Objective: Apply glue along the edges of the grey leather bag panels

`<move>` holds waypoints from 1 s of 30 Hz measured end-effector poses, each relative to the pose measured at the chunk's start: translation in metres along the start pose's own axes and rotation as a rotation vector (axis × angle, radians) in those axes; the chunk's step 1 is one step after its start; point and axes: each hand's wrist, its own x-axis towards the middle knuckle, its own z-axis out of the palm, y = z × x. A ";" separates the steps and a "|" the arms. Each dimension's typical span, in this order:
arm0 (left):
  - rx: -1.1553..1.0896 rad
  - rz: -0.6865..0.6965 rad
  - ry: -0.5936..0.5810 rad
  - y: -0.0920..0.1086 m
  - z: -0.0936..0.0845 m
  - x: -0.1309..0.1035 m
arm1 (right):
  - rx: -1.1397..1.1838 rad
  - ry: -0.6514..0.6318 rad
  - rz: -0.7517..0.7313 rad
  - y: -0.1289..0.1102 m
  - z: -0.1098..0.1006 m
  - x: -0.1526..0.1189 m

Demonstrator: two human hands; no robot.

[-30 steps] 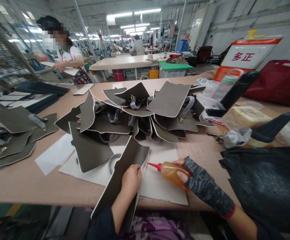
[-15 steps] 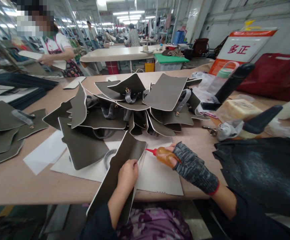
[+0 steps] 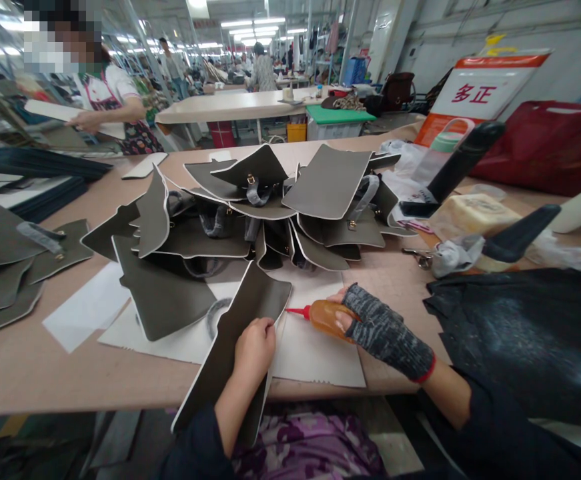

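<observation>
My left hand (image 3: 255, 348), bare, grips the right edge of a folded grey-brown panel (image 3: 227, 333) with white edges, which hangs partly over the table's front edge. In my right hand (image 3: 387, 330), which wears a grey fingerless knit glove, is an amber squeeze bottle (image 3: 327, 319). Its red nozzle (image 3: 297, 311) points left, with the tip at or very close to the panel's right edge. Beneath them lies a pale sheet (image 3: 320, 360). Another grey-brown panel (image 3: 170, 300) leans to the left of the held one.
Behind my hands is a heap of similar panels (image 3: 327, 183) with wrapped handles. More panels (image 3: 5, 233) lie at the left. Black material (image 3: 525, 340), a yellowish block (image 3: 477, 215) and a red bag (image 3: 555, 147) are on the right. Across the table a person (image 3: 110, 100) holds a pale panel.
The red nozzle has moved slightly down along the panel's right edge, with my right hand behind it. My left hand keeps its hold. The whole view has shifted a little.
</observation>
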 end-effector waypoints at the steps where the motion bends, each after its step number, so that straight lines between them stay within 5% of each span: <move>1: -0.001 0.001 0.000 0.000 0.000 0.000 | 0.016 -0.003 0.008 0.000 -0.001 0.000; 10: 0.000 -0.003 0.004 -0.001 0.001 0.000 | 0.102 -0.046 0.067 0.005 -0.003 0.005; 30: -0.028 0.020 0.010 -0.003 0.001 -0.001 | 0.309 -0.164 0.180 -0.017 -0.001 -0.031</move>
